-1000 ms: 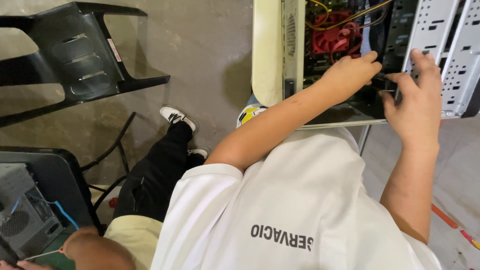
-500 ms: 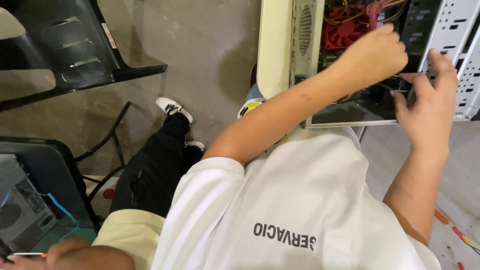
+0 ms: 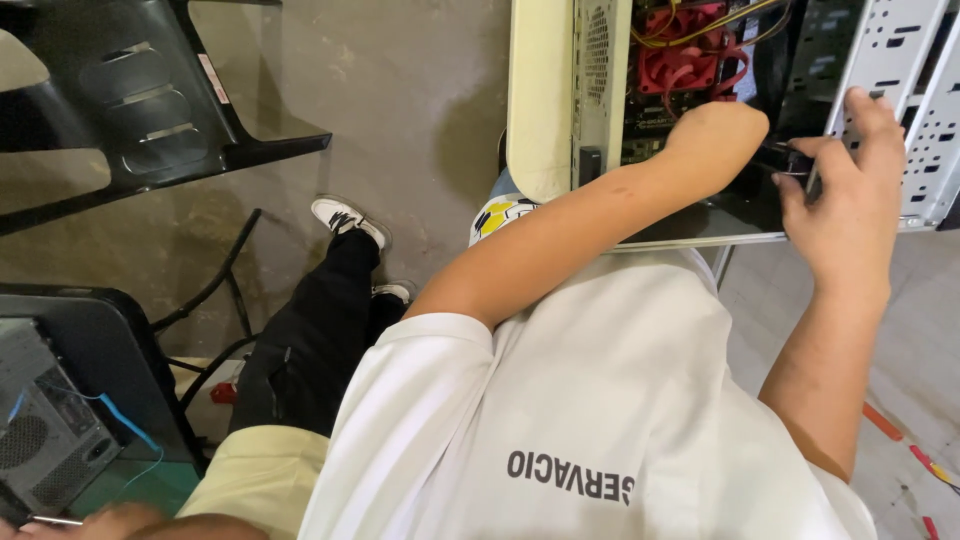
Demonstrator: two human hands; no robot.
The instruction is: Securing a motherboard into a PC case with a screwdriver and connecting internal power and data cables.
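Observation:
An open computer case [image 3: 600,100] lies on a table edge in front of me, with a red fan [image 3: 690,60] and yellow and red wires inside. My left hand [image 3: 715,140] reaches into the case below the fan, and its fingers are hidden behind the wrist. My right hand [image 3: 845,185] is at the silver perforated drive cage [image 3: 925,120]. One finger lies up along the metal and the thumb pinches a small black part [image 3: 790,158] between my two hands.
A black plastic chair [image 3: 150,110] stands at upper left on the concrete floor. Black-trousered legs with a white shoe [image 3: 345,215] stretch left. At bottom left another computer tower [image 3: 50,440] stands beside another person's hand [image 3: 110,522]. Black cables [image 3: 215,290] run along the floor.
My left hand has slid down and right from the red fan, deeper into the case. My right hand stays at the drive cage.

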